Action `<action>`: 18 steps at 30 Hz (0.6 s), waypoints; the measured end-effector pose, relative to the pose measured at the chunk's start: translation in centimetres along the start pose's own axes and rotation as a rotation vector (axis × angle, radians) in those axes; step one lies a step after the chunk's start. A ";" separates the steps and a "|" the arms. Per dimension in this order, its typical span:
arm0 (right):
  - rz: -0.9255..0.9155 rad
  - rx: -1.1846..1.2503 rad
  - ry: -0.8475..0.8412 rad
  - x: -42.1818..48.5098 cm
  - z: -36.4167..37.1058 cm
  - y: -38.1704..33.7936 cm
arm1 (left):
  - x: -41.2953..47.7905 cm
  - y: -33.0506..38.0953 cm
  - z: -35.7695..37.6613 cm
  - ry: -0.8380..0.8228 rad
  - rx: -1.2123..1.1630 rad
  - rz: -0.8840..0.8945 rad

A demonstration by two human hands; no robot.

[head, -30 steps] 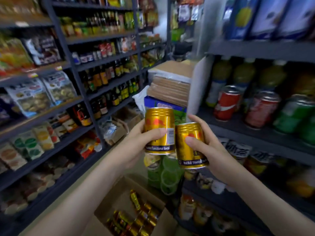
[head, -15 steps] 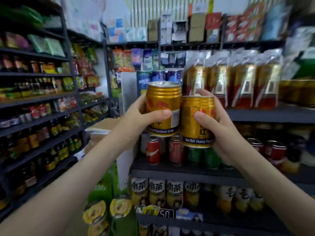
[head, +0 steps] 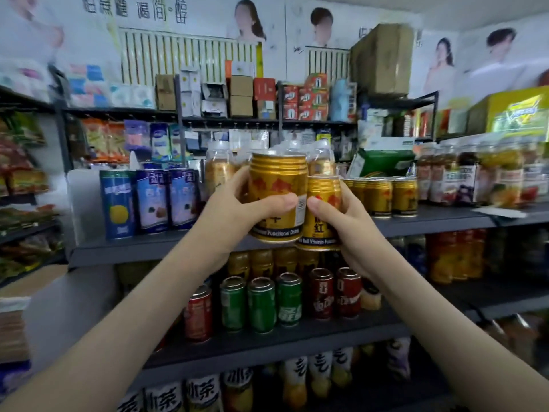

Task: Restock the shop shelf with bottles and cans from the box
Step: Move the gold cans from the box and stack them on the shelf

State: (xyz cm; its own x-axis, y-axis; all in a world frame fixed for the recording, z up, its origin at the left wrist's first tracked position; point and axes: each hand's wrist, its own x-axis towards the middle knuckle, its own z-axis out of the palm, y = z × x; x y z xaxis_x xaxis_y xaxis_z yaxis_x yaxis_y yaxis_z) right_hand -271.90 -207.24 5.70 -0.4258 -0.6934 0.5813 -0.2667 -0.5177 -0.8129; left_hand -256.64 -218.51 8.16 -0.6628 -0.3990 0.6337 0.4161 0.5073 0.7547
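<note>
Lifted higher: left hand (head: 237,211) grips "Functional Drink" can (head: 277,185), right hand (head: 349,233) "Vitamin" can (head: 323,190).

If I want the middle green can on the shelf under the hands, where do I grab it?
Probably its narrow top, reaching in from the front. The middle green can stands upright in the front row, with green cans close on both sides, so fingers fit best where it tapers.

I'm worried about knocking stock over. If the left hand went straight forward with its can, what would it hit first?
Probably the plastic-wrapped gold bottles on the shelf directly behind the left hand and its gold can; how far back they stand is unclear.
</note>
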 end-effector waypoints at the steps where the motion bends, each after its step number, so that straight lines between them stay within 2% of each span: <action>1: -0.002 -0.012 0.017 0.4 -1.5 0.0 | 0.6 -0.3 1.2 0.006 0.001 -0.005; 8: -0.003 -0.095 0.207 3.8 -14.7 0.8 | 6.1 -3.6 9.6 0.064 0.007 -0.054; 13: -0.007 -0.270 0.324 6.3 -25.8 1.4 | 10.0 -5.9 14.8 0.112 -0.035 -0.081; 18: 0.016 -0.414 0.422 8.6 -32.6 2.9 | 12.6 -7.2 17.3 0.101 -0.009 -0.109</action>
State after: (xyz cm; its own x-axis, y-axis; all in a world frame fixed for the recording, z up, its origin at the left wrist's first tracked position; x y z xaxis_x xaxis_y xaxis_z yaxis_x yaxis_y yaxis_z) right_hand -304.54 -198.41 7.19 -0.7168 -0.3965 0.5735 -0.5365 -0.2116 -0.8169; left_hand -278.76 -213.94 7.75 -0.6383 -0.5269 0.5612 0.3509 0.4496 0.8214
